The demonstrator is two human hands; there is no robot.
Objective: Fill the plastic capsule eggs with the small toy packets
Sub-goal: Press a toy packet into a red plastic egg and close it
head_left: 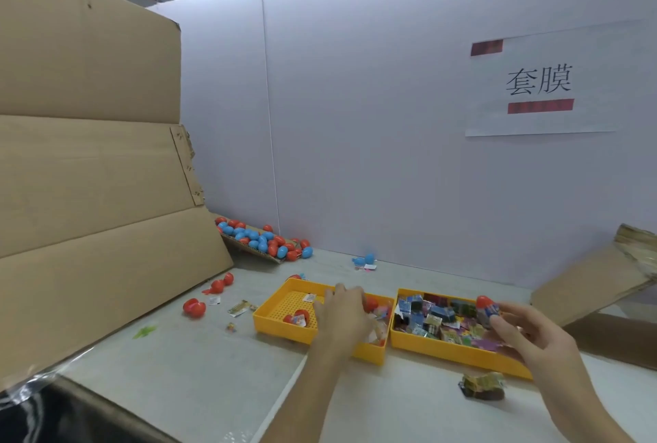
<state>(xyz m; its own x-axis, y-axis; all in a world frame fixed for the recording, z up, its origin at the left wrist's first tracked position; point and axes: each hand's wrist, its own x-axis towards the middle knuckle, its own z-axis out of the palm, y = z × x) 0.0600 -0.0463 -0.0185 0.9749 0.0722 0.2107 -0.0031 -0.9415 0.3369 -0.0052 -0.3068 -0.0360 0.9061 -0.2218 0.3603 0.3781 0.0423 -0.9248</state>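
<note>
Two yellow trays stand side by side on the table. The left tray (273,314) holds a few red capsule eggs and loose packets. The right tray (441,348) is full of small toy packets (432,318). My left hand (343,311) reaches palm down into the left tray; what its fingers hold is hidden. My right hand (522,329) hovers over the right tray, gripping a red capsule egg (484,304) with a blue packet stuffed in it. A heap of red and blue eggs (263,240) lies at the back.
A large cardboard sheet (89,176) leans on the left. More cardboard (597,286) lies at the right. Loose red eggs (194,307), a blue egg (366,259) and stray packets (483,385) are scattered on the table. A white wall with a paper sign stands behind.
</note>
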